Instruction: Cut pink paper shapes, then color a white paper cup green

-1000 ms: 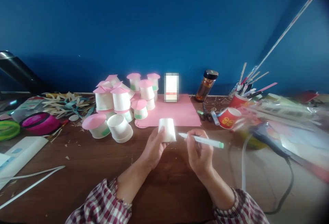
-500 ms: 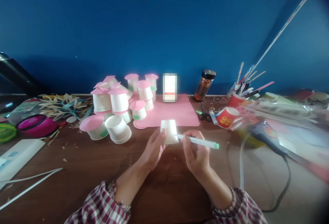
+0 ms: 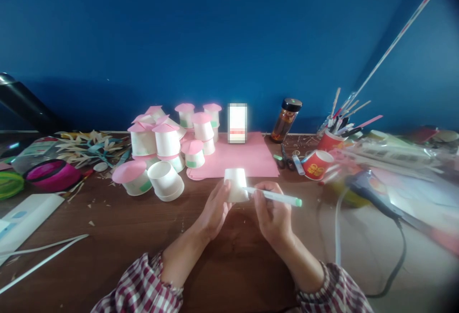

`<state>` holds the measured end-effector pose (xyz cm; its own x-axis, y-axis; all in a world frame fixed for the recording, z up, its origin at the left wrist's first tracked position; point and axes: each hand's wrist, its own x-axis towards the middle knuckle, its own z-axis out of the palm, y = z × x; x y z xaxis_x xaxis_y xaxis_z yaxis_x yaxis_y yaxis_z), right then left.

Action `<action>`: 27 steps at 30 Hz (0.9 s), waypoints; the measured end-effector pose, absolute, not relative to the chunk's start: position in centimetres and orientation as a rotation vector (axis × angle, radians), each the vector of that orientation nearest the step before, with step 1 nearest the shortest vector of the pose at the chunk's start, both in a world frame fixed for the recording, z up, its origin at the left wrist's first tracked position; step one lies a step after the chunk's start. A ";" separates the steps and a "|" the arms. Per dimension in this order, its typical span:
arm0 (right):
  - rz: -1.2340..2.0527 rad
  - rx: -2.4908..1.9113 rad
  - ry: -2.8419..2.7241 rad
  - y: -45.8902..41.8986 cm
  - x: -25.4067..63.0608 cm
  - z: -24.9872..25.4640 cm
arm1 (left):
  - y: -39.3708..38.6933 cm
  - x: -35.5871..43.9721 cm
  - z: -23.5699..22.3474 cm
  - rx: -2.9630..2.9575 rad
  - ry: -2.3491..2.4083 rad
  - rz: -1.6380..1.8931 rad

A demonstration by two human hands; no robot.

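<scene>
My left hand point(image 3: 216, 211) is closed round the left side of a white paper cup point(image 3: 235, 184), held upside down above the brown table. In my right hand point(image 3: 274, 217) is a white marker pen point(image 3: 274, 196) with a green end, pinched between thumb and fingers. Its tip meets the right side of the cup, or comes very close to it. Just beyond the cup lie pink paper sheets point(image 3: 244, 157). Left of my hands, several white cups with pink paper tops point(image 3: 167, 133) stand in stacks, and white cups point(image 3: 165, 181) without a top sit in front.
A jar of dark liquid point(image 3: 286, 120) stands at the back, with scissors point(image 3: 285, 160) before it. A red cup point(image 3: 317, 164) leans at the right, near a cup of pens point(image 3: 332, 139). A glue gun point(image 3: 373, 191) and cable lie far right. At left is a pink tape roll point(image 3: 53, 175).
The marker pen has shifted slightly left along the cup with my right hand. My left hand and the cup have hardly moved.
</scene>
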<state>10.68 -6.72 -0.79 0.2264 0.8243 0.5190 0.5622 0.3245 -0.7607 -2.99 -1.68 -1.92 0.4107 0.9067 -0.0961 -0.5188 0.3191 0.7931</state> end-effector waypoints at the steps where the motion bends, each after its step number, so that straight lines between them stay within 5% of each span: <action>1: 0.281 -1.347 -1.452 -6.7 10.7 -0.7 | -1.7 -3.0 -2.0 0.762 0.598 1.018; 27: 0.255 -1.332 -1.470 -6.8 10.6 -0.6 | -1.6 -3.0 -2.0 0.777 0.578 1.023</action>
<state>10.59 -6.75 -0.56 0.2115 0.8092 0.5482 0.5772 0.3493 -0.7381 -2.98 -1.59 -2.00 0.4166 0.9065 -0.0686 -0.5272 0.3024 0.7941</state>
